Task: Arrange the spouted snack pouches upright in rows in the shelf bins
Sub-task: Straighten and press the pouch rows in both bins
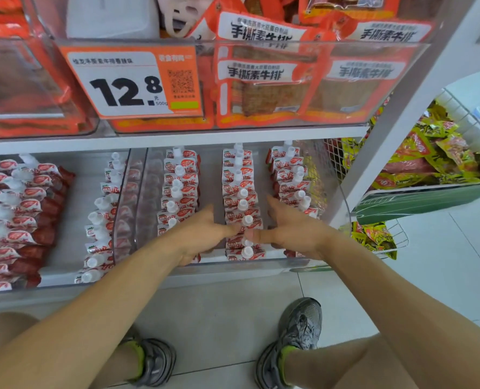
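1. Nearest, the left hand (202,234) and right hand (292,230) reach into the clear bin (342,209) from either side of the middle row (241,197) of pouches. The thumbs nearly meet over the front pouches of that row, just above a white spout (247,220).

2. Left fingers: they curl downward into the gap between the left row (178,189) and the middle row. They seem to press against the side of the front pouches. Whether they pinch one I cannot tell; the fingertips are hidden behind the hand.

3. Right fingers (273,202): fairly straight and together, laid along the far side of the middle row, in the gap before the right row (289,178). They look to brace the pouches rather than grasp.

4. Why so, as I judge it: two hands squeezing one row from both sides keeps the soft pouches standing and in line, spouts up.

5. Beyond the fingertips, the three rows run back to the bin's rear wall, all upright with spouts on top. This bin looks nearly done.

6. Left of the left hand, the neighbouring bin (73,220) holds another upright row (101,220) beside a looser, leaning mass of pouches (17,214) that likely needs straightening.

7. Farthest, above the hands, an upper shelf carries orange packs (264,88) and a price tag (132,82).
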`<action>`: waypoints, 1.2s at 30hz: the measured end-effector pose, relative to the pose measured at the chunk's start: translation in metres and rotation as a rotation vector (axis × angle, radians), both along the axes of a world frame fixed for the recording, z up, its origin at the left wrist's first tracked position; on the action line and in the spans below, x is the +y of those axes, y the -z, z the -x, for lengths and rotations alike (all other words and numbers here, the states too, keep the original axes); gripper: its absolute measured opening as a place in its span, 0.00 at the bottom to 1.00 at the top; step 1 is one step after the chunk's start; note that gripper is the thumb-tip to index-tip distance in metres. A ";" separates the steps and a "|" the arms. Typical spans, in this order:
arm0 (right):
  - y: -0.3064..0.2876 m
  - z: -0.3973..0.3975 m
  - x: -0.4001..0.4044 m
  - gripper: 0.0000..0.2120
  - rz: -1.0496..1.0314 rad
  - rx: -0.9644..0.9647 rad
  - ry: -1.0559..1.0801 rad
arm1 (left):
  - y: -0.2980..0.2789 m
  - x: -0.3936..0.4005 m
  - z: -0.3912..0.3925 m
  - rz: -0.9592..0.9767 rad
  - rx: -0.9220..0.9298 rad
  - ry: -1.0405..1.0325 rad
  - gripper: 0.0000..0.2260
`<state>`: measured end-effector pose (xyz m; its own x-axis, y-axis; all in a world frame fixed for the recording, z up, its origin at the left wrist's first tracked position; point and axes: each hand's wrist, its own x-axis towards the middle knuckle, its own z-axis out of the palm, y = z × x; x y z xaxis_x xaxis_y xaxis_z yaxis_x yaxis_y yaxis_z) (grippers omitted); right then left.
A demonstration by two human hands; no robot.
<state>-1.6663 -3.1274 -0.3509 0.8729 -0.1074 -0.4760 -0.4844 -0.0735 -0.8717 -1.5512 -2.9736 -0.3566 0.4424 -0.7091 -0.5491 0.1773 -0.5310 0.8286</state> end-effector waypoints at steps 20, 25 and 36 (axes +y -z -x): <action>0.031 -0.082 -0.017 0.28 0.134 0.004 0.349 | 0.005 -0.040 -0.006 -0.056 -0.245 -0.286 0.18; 0.036 -0.108 -0.017 0.24 0.126 -0.064 0.431 | 0.026 -0.087 -0.043 0.058 -0.168 -0.458 0.19; 0.048 -0.112 -0.023 0.25 0.080 -0.033 0.418 | 0.057 -0.094 -0.055 0.108 -0.052 -0.459 0.23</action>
